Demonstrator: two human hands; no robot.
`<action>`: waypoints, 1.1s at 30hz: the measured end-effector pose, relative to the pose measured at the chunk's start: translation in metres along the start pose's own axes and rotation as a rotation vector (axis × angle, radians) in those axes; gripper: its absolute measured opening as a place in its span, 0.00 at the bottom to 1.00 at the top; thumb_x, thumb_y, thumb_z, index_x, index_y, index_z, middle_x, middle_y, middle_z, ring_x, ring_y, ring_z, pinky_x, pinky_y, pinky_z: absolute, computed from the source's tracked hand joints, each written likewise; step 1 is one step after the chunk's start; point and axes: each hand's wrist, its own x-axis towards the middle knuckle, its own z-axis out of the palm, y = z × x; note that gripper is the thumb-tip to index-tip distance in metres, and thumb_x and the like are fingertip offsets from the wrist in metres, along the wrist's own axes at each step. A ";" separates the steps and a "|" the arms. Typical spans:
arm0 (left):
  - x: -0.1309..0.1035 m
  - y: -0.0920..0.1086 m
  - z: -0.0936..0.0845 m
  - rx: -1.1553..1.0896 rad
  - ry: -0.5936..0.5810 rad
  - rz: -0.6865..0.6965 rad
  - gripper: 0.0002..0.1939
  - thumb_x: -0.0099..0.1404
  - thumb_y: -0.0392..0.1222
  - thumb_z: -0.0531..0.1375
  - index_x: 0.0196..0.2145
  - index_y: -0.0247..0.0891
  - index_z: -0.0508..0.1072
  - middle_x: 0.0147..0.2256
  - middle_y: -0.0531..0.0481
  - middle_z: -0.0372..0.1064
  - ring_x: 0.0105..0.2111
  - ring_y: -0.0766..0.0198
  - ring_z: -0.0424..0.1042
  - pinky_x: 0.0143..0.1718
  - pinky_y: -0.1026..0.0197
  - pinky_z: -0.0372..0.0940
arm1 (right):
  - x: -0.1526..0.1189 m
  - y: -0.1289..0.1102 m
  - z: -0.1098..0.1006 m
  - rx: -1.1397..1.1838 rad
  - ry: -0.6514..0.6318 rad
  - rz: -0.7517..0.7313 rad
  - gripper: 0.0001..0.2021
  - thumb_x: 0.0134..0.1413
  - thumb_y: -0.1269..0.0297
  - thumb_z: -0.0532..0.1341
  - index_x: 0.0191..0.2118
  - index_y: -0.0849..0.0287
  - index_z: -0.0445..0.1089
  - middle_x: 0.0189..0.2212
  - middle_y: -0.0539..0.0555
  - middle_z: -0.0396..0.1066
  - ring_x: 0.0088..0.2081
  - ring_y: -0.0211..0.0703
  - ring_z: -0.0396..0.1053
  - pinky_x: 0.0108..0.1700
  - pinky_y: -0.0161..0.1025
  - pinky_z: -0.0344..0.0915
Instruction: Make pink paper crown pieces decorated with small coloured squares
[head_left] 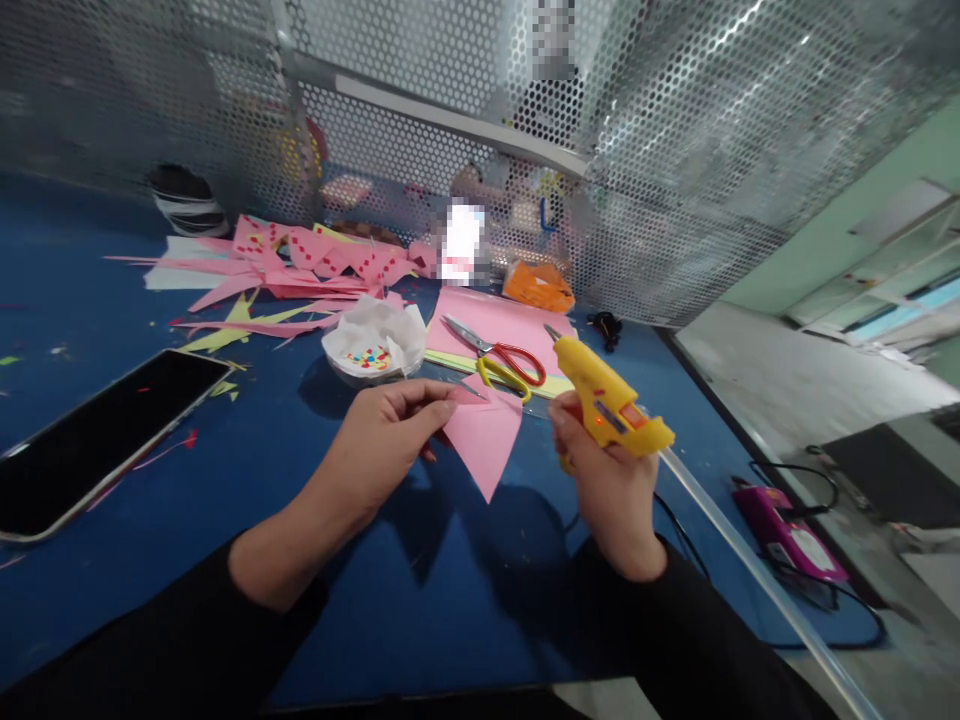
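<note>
Between the thumb and fingers of my left hand (394,425) is a folded piece of pink paper (487,440), its point hanging down over the table. My right hand (611,490) is wrapped round a yellow glue gun (600,385), nozzle tilted up and to the left, apart from the paper. A long clear glue stick (750,560) sticks out of the gun's back end. Just beyond the paper lie scissors (499,360) with red and yellow handles, on a stack of pink and yellow sheets (495,310).
A paper-lined bowl (375,340) holds small coloured bits. Pink and yellow paper cuttings (300,265) lie behind it. A phone (112,430) rests at left. At right are a purple power box (791,530) and cables. Perforated metal panels (450,100) border the blue table (300,640).
</note>
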 end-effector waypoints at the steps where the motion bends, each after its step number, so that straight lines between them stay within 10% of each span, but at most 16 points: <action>1: 0.000 0.000 0.000 0.009 -0.001 0.010 0.08 0.56 0.43 0.67 0.32 0.38 0.83 0.28 0.51 0.76 0.24 0.68 0.66 0.22 0.69 0.63 | 0.004 0.000 0.000 0.035 0.006 0.045 0.12 0.52 0.54 0.69 0.34 0.57 0.73 0.22 0.46 0.67 0.22 0.36 0.64 0.23 0.35 0.62; 13: -0.005 0.004 0.003 -0.035 -0.040 -0.038 0.10 0.54 0.43 0.67 0.33 0.38 0.72 0.21 0.56 0.70 0.20 0.69 0.65 0.21 0.67 0.63 | 0.007 0.002 0.006 0.214 -0.208 0.293 0.20 0.49 0.46 0.69 0.37 0.59 0.73 0.24 0.48 0.72 0.21 0.35 0.65 0.21 0.33 0.60; 20: -0.010 -0.003 0.010 0.164 -0.065 0.060 0.05 0.59 0.41 0.63 0.32 0.39 0.70 0.20 0.58 0.68 0.19 0.69 0.65 0.22 0.66 0.62 | 0.001 0.001 0.016 0.552 -0.247 0.484 0.18 0.38 0.59 0.75 0.35 0.59 0.73 0.29 0.47 0.70 0.24 0.31 0.63 0.23 0.31 0.62; 33: -0.003 -0.009 0.007 0.025 -0.172 -0.276 0.21 0.59 0.58 0.62 0.24 0.36 0.78 0.25 0.46 0.73 0.26 0.63 0.71 0.23 0.65 0.62 | -0.001 0.003 0.006 0.211 -0.245 0.132 0.11 0.46 0.63 0.70 0.37 0.54 0.73 0.32 0.49 0.74 0.35 0.43 0.70 0.36 0.43 0.70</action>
